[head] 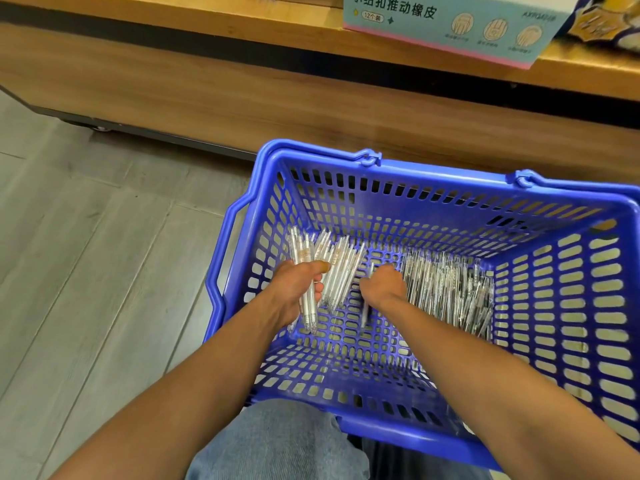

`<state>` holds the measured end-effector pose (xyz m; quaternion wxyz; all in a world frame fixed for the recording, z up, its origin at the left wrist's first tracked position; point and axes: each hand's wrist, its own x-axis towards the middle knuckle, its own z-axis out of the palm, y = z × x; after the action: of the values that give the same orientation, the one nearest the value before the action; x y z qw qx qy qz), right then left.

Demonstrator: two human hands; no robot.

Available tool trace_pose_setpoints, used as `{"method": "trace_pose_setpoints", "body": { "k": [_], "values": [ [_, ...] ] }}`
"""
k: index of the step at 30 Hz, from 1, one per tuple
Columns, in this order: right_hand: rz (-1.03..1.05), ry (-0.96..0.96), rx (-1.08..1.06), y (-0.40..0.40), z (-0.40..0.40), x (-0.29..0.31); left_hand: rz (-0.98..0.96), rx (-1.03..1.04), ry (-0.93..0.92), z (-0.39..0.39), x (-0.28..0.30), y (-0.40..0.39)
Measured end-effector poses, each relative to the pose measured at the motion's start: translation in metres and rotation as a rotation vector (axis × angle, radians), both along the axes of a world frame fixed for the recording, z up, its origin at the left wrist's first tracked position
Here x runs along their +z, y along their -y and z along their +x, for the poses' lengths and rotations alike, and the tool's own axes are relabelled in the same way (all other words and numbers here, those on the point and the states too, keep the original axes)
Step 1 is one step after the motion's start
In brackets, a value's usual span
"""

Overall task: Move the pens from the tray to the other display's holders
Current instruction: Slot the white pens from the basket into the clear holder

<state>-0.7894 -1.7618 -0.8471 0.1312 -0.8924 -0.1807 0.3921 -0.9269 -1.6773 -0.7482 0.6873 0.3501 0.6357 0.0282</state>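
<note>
Nearest to us was a knee in pale blue denim (pixel 277 441), just under the near rim of the blue plastic basket (pixel 588 306). Both our bare forearms reached forward from the bottom of the view and down into that basket.

Our left hand (pixel 294 289) was curled around a bundle of clear pens (pixel 337 268), thumb across the barrels, with the pens fanning out above the fist toward the far-left corner and a few tips poking out below it. Our right hand (pixel 382 285) lay low on the basket floor with its fingers bent downward among the pens; one clear pen (pixel 365 311) showed just under its left edge, but we could not tell whether the fingers actually gripped it or only touched it.

To the right of that hand, a loose heap of clear pens (pixel 450 292) covered the right half of the basket floor, lying roughly parallel and reaching the right wall.

Beyond the basket stood a wooden display counter (pixel 207 88) on a grey plank floor (pixel 86 237). On its shelf, farthest from us, sat a pale teal carton with pink edging and printed Chinese lettering (pixel 446 26).
</note>
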Motion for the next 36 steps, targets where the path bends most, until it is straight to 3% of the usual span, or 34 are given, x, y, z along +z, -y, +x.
{"method": "trace_pose_setpoints", "body": {
  "k": [5, 11, 13, 20, 24, 26, 27, 29, 31, 36],
  "values": [
    [0.104, -0.113, 0.000, 0.010, 0.013, 0.008, 0.019, -0.010, 0.019, 0.001, 0.002, 0.000],
    [0.546, -0.724, -0.079, -0.012, 0.014, 0.054, 0.042, -0.019, 0.076, 0.003, 0.002, 0.000],
    [0.624, -0.835, -0.056, -0.019, 0.009, 0.068, 0.024, -0.018, 0.165, 0.004, 0.005, 0.000],
    [0.707, -0.714, -0.049, -0.028, -0.005, 0.076, -0.014, 0.027, 0.257, 0.004, 0.009, 0.002],
    [0.656, -0.879, -0.148, -0.021, -0.002, 0.061, -0.003, 0.037, 0.149, 0.004, 0.011, 0.001],
    [0.584, -0.773, -0.198, -0.019, 0.000, 0.047, 0.008, 0.021, 0.108, 0.004, 0.010, 0.001],
    [0.518, -0.633, -0.199, -0.018, 0.001, 0.037, 0.007, 0.024, 0.093, 0.004, 0.008, 0.000],
    [0.334, -0.323, -0.111, -0.015, 0.003, 0.016, 0.003, 0.021, 0.076, 0.003, 0.009, 0.000],
    [0.174, -0.147, 0.019, -0.013, 0.004, 0.006, -0.005, 0.026, 0.082, 0.003, 0.010, 0.000],
    [0.078, -0.051, 0.074, -0.022, 0.003, -0.006, 0.004, 0.025, 0.095, 0.004, 0.012, 0.001]
  ]
}}
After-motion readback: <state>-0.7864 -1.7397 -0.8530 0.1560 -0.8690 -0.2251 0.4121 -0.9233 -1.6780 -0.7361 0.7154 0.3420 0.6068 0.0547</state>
